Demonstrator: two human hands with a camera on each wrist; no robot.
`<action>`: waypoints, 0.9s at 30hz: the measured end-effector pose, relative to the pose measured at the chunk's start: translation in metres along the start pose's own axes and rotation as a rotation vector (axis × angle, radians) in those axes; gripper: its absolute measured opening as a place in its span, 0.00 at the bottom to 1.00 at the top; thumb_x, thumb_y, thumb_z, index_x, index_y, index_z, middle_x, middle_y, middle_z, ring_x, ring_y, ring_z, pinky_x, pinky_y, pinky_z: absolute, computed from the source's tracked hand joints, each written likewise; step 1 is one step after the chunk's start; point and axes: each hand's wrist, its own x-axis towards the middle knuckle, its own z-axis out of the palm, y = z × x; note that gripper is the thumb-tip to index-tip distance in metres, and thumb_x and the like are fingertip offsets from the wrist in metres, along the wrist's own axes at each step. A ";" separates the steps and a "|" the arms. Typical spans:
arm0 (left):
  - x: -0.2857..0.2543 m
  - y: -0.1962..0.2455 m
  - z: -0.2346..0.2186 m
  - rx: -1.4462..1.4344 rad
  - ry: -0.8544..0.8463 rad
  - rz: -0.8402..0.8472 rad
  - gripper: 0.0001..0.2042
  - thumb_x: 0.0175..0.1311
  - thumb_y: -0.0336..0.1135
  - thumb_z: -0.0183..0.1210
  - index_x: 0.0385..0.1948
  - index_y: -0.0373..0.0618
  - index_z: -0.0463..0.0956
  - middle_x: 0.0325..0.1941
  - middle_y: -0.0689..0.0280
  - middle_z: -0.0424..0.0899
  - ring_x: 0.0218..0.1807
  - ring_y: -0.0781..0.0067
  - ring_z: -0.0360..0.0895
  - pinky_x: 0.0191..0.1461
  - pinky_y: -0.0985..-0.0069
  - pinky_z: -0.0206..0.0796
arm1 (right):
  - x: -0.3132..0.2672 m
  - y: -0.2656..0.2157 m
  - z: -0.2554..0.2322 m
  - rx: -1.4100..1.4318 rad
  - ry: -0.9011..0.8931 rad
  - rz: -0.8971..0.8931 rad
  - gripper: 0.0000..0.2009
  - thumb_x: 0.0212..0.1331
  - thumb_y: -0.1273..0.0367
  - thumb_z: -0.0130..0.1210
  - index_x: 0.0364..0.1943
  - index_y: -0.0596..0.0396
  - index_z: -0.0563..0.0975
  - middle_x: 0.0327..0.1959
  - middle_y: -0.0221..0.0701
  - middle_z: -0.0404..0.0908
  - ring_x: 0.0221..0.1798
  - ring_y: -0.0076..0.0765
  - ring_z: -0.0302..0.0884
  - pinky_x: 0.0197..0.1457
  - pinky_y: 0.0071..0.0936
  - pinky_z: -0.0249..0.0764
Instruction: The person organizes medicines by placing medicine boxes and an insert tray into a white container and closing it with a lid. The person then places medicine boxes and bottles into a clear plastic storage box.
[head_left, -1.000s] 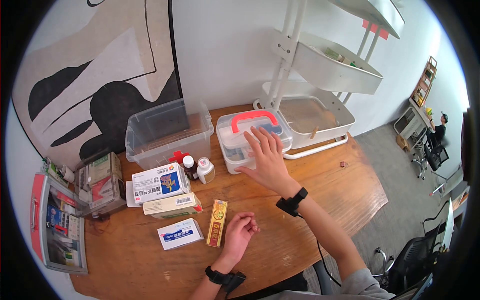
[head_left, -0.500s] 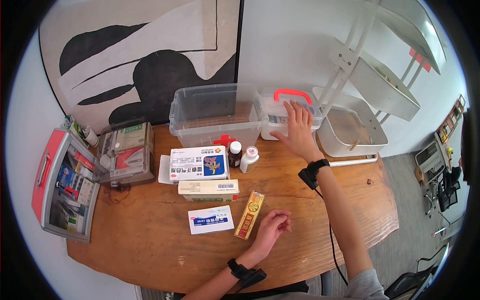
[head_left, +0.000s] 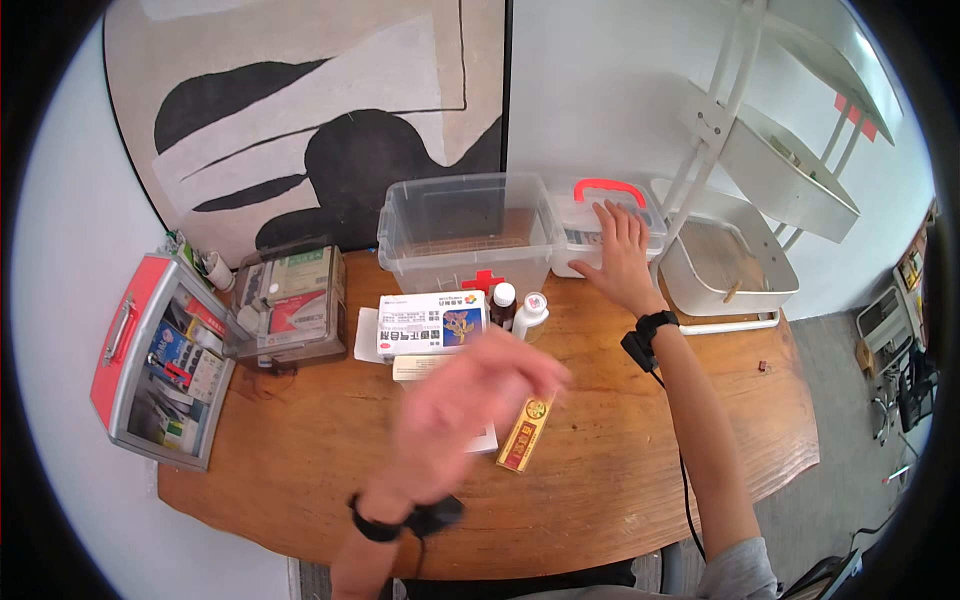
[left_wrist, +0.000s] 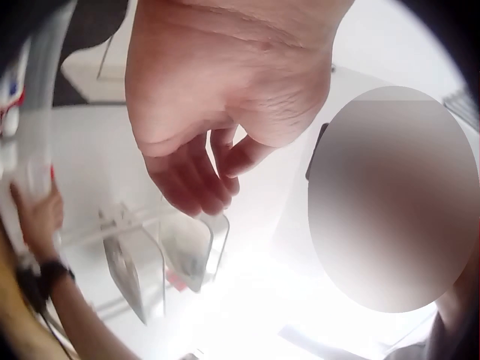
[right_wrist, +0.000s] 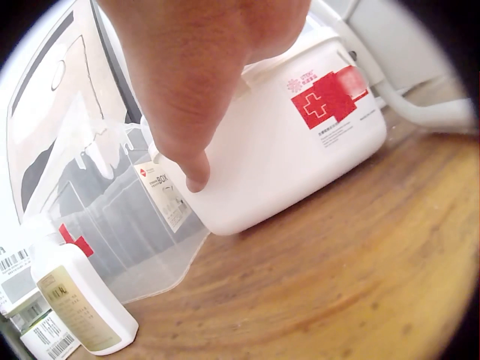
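My right hand [head_left: 622, 262] rests on a white first-aid box [right_wrist: 262, 165] with a translucent lid and red handle [head_left: 610, 187]. Its fingers are spread over the lid, and the thumb lies along the box's side in the right wrist view. My left hand [head_left: 450, 410], blurred, is raised above the medicine boxes at the table's front. The left wrist view shows its fingers [left_wrist: 184, 184] loosely bent with nothing in them. Beneath it are a slim gold-and-red box [head_left: 520, 445], a mostly covered white carton [head_left: 487, 441] and a cream carton [head_left: 408, 368].
A clear bin [head_left: 430, 273] stands left of the white box. In front are a white-and-blue medicine box [head_left: 408, 325], a dark bottle [head_left: 503, 308] and a white bottle [head_left: 529, 320]. A packed clear case [head_left: 300, 345] and red-and-grey cabinet [head_left: 125, 430] stand left; a white cart [head_left: 735, 280] stands right.
My left hand has lifted from the tabletop and swung left over the medicine boxes. The right hand stays on the white box. The head view has turned, shifting the scene rightward.
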 end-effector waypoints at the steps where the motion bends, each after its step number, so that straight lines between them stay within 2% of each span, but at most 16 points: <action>1: 0.007 0.008 -0.020 0.172 0.158 0.043 0.14 0.83 0.35 0.51 0.57 0.37 0.80 0.52 0.59 0.85 0.53 0.72 0.81 0.64 0.69 0.73 | 0.000 0.000 -0.001 0.002 0.010 0.002 0.50 0.56 0.52 0.77 0.79 0.54 0.61 0.80 0.46 0.63 0.84 0.59 0.54 0.87 0.60 0.43; 3: 0.019 0.010 -0.066 0.228 0.386 0.093 0.12 0.81 0.33 0.54 0.55 0.38 0.82 0.48 0.63 0.87 0.52 0.74 0.81 0.63 0.72 0.73 | -0.001 -0.002 -0.001 0.015 0.017 -0.001 0.51 0.55 0.53 0.77 0.79 0.53 0.60 0.80 0.46 0.62 0.84 0.59 0.54 0.87 0.60 0.43; 5: 0.023 0.007 -0.103 0.313 0.541 0.145 0.13 0.81 0.33 0.54 0.58 0.38 0.81 0.51 0.63 0.85 0.54 0.74 0.81 0.63 0.72 0.73 | -0.003 -0.005 -0.001 0.017 0.027 0.005 0.51 0.54 0.54 0.77 0.79 0.53 0.60 0.80 0.46 0.62 0.84 0.59 0.54 0.87 0.60 0.43; 6: 0.025 0.003 -0.117 0.310 0.541 0.145 0.13 0.81 0.33 0.54 0.58 0.38 0.81 0.51 0.63 0.85 0.54 0.74 0.81 0.63 0.72 0.73 | -0.003 -0.006 -0.001 0.013 0.028 0.006 0.51 0.54 0.54 0.78 0.80 0.53 0.61 0.80 0.45 0.62 0.84 0.59 0.54 0.87 0.60 0.43; 8: 0.026 -0.006 -0.140 0.319 0.687 0.106 0.13 0.81 0.32 0.55 0.58 0.38 0.82 0.55 0.64 0.85 0.57 0.73 0.82 0.65 0.71 0.73 | -0.002 -0.007 -0.002 0.006 0.025 0.014 0.51 0.53 0.55 0.78 0.80 0.53 0.61 0.80 0.45 0.62 0.83 0.59 0.54 0.87 0.59 0.43; 12: 0.033 -0.022 -0.163 0.369 0.665 -0.012 0.12 0.79 0.31 0.57 0.57 0.41 0.83 0.57 0.64 0.87 0.61 0.75 0.82 0.66 0.73 0.72 | 0.002 -0.006 -0.001 0.008 0.013 0.017 0.52 0.50 0.57 0.78 0.79 0.53 0.61 0.80 0.45 0.62 0.83 0.58 0.54 0.87 0.59 0.43; 13: 0.033 -0.025 -0.165 0.369 0.636 -0.027 0.13 0.79 0.31 0.56 0.58 0.40 0.83 0.59 0.63 0.87 0.62 0.72 0.82 0.69 0.72 0.71 | 0.002 -0.007 -0.001 0.006 0.008 0.013 0.52 0.50 0.57 0.78 0.79 0.53 0.61 0.80 0.45 0.62 0.83 0.58 0.54 0.87 0.59 0.43; 15: 0.036 -0.033 -0.166 0.397 0.614 -0.039 0.13 0.80 0.31 0.55 0.58 0.40 0.82 0.60 0.62 0.87 0.63 0.71 0.81 0.70 0.71 0.70 | 0.002 -0.009 -0.003 0.008 0.015 0.009 0.51 0.46 0.63 0.75 0.79 0.54 0.61 0.80 0.45 0.62 0.83 0.59 0.54 0.88 0.58 0.44; 16: 0.036 -0.036 -0.164 0.427 0.592 -0.048 0.13 0.80 0.30 0.54 0.59 0.39 0.82 0.61 0.62 0.87 0.64 0.70 0.81 0.72 0.70 0.69 | 0.002 -0.010 -0.004 0.008 0.010 0.005 0.51 0.46 0.63 0.75 0.79 0.54 0.61 0.80 0.45 0.62 0.83 0.59 0.54 0.88 0.58 0.44; 18: 0.034 -0.026 -0.149 0.500 0.565 -0.080 0.13 0.81 0.30 0.53 0.60 0.38 0.81 0.62 0.61 0.86 0.67 0.69 0.80 0.73 0.69 0.68 | 0.002 -0.009 -0.006 0.036 -0.017 0.028 0.50 0.42 0.69 0.70 0.79 0.53 0.62 0.80 0.45 0.63 0.83 0.59 0.54 0.88 0.58 0.44; 21: 0.035 0.008 -0.117 0.536 0.453 -0.011 0.14 0.80 0.29 0.53 0.60 0.39 0.81 0.63 0.61 0.86 0.68 0.69 0.79 0.74 0.69 0.67 | 0.002 -0.007 -0.011 0.111 -0.010 0.030 0.48 0.41 0.71 0.65 0.78 0.51 0.65 0.79 0.44 0.65 0.82 0.59 0.56 0.88 0.58 0.43; 22: 0.033 0.020 -0.107 0.561 0.455 0.102 0.14 0.80 0.29 0.53 0.60 0.40 0.81 0.64 0.62 0.85 0.67 0.70 0.79 0.74 0.69 0.67 | 0.003 -0.007 -0.012 0.110 -0.014 0.033 0.48 0.41 0.71 0.65 0.78 0.51 0.65 0.79 0.44 0.65 0.82 0.59 0.56 0.88 0.58 0.43; 23: 0.032 0.025 -0.103 0.586 0.456 0.216 0.14 0.80 0.29 0.54 0.60 0.41 0.81 0.64 0.62 0.85 0.66 0.70 0.79 0.73 0.68 0.67 | 0.005 -0.008 -0.013 0.126 -0.006 0.064 0.44 0.44 0.72 0.63 0.75 0.52 0.68 0.77 0.45 0.67 0.80 0.59 0.60 0.87 0.56 0.47; 24: 0.031 0.024 -0.104 0.587 0.455 0.211 0.14 0.80 0.29 0.54 0.60 0.41 0.81 0.64 0.62 0.85 0.66 0.70 0.79 0.73 0.68 0.67 | 0.007 -0.008 -0.014 0.145 0.001 0.094 0.40 0.46 0.73 0.61 0.73 0.52 0.71 0.75 0.46 0.70 0.78 0.59 0.64 0.86 0.54 0.52; 25: 0.030 0.025 -0.106 0.635 0.460 0.230 0.14 0.80 0.30 0.54 0.60 0.41 0.81 0.65 0.63 0.85 0.65 0.71 0.79 0.73 0.68 0.67 | 0.011 -0.013 -0.018 0.149 0.000 0.098 0.40 0.46 0.73 0.61 0.73 0.52 0.71 0.75 0.46 0.70 0.78 0.59 0.64 0.86 0.54 0.52; 27: 0.031 0.023 -0.112 0.692 0.465 0.248 0.14 0.80 0.30 0.54 0.60 0.41 0.81 0.65 0.63 0.85 0.64 0.71 0.80 0.73 0.68 0.67 | 0.028 -0.038 -0.033 0.400 0.202 0.225 0.30 0.50 0.77 0.54 0.64 0.57 0.78 0.69 0.46 0.78 0.70 0.56 0.75 0.80 0.46 0.64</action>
